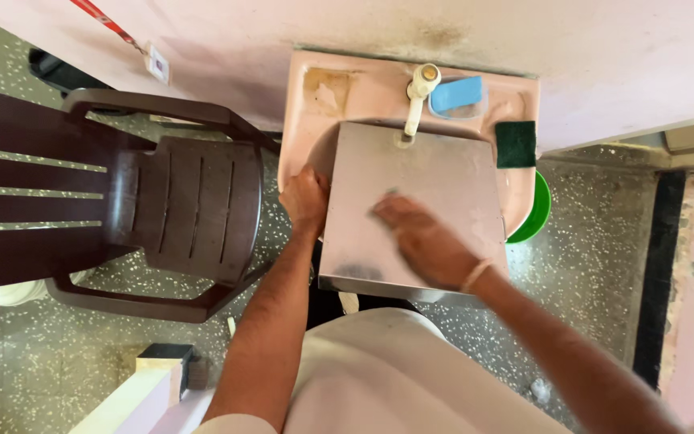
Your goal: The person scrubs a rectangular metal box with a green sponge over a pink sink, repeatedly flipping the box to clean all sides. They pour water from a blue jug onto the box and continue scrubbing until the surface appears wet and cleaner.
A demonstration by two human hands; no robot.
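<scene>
Head view: a brown plastic chair (178,209) stands left of a pink sink (347,96). Across the sink lies a square steel tray (435,173). The left hand (305,198) grips its left edge; the right hand (423,239) presses flat on it, blurred. A green scrub pad (516,144) and blue soap (455,93) sit on the rim.

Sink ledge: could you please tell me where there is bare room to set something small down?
The sink ledge's back left corner, left of the tap, is bare though stained. Right of the tap it is crowded: the blue soap in its dish, then the green scrub pad. The metal tray covers the basin, with left hand gripping its edge and right hand flat on top.
</scene>
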